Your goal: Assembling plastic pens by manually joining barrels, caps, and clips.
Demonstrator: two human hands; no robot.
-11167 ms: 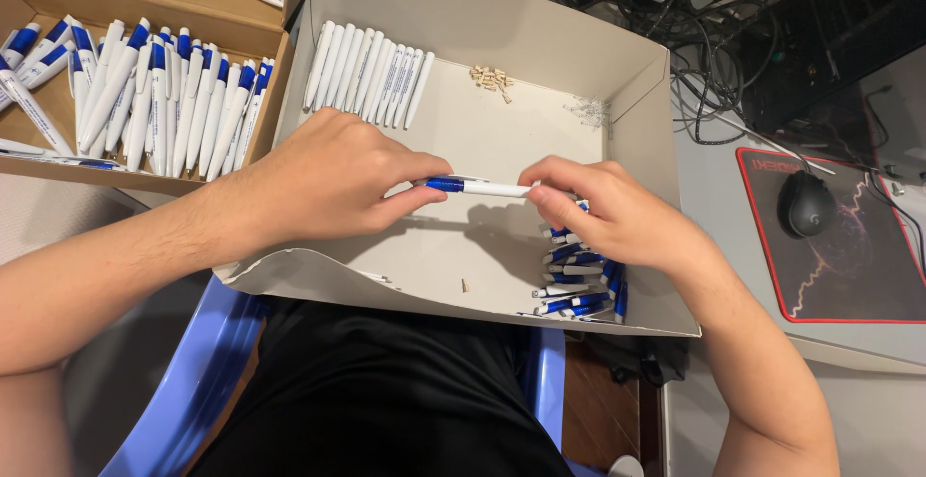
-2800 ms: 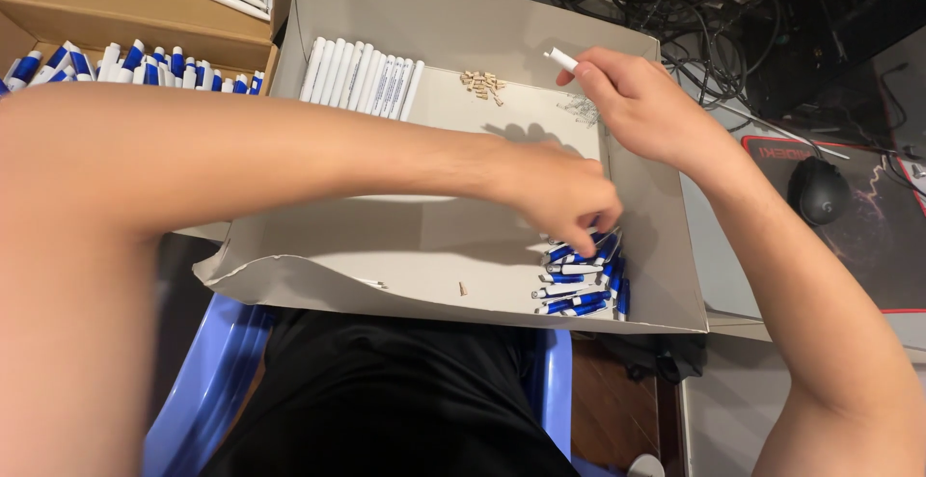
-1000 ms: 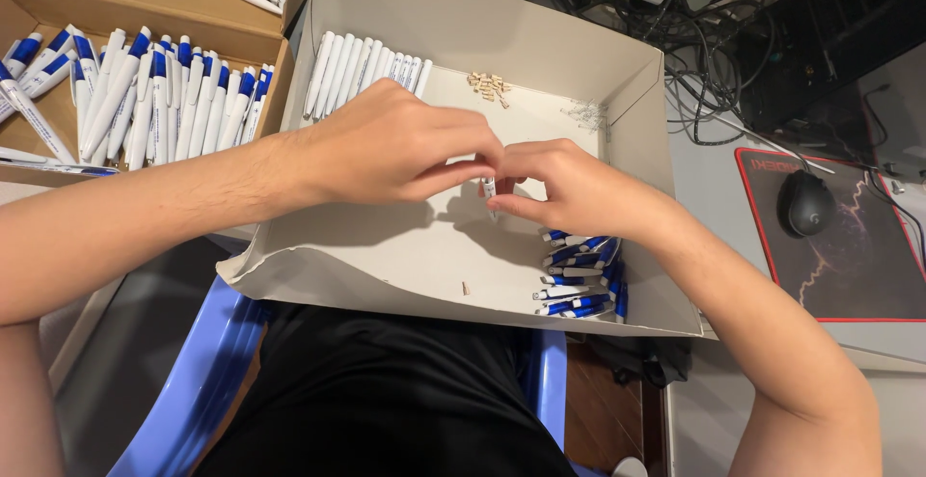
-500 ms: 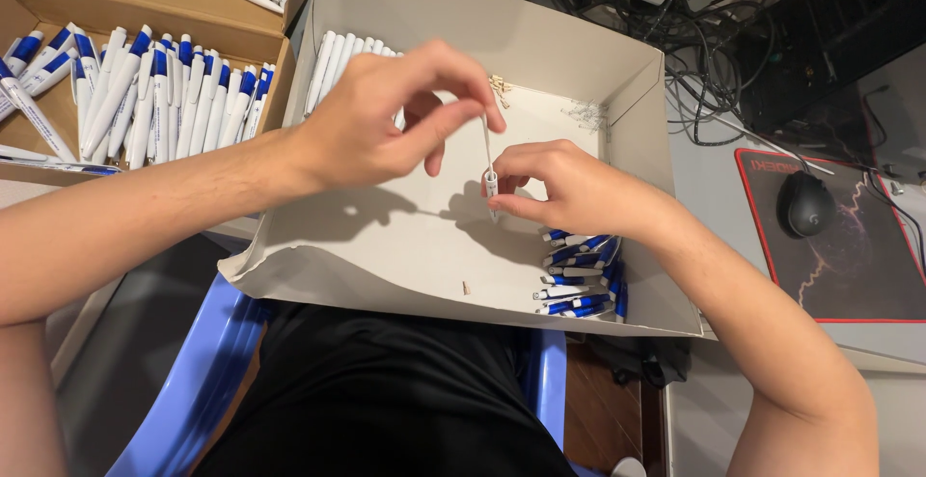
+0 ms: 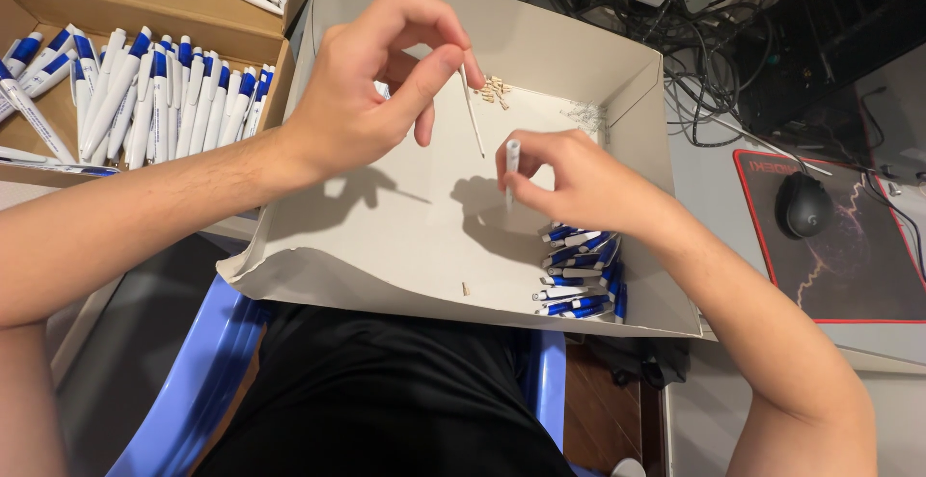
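Note:
My left hand (image 5: 371,77) is raised over a shallow grey cardboard tray (image 5: 405,236) and pinches a thin white pen refill (image 5: 472,110) between thumb and forefinger, its tip pointing down. My right hand (image 5: 569,183) holds a white pen barrel (image 5: 511,163) upright, its open end up, just below and right of the refill. The two parts are apart. A heap of blue-and-white pen pieces (image 5: 579,274) lies in the tray's near right corner under my right wrist. Small tan springs (image 5: 496,91) lie at the tray's far side.
An open brown box (image 5: 58,14) at the left holds several blue-and-white pens (image 5: 145,91). A black mouse (image 5: 803,204) sits on a dark mat with red edging (image 5: 868,274) at the right. Tangled cables (image 5: 704,53) lie behind the tray. A blue chair (image 5: 193,390) is under me.
My left hand has lifted away from my right hand with the thin refill in it. My right hand has stayed in place with the barrel upright.

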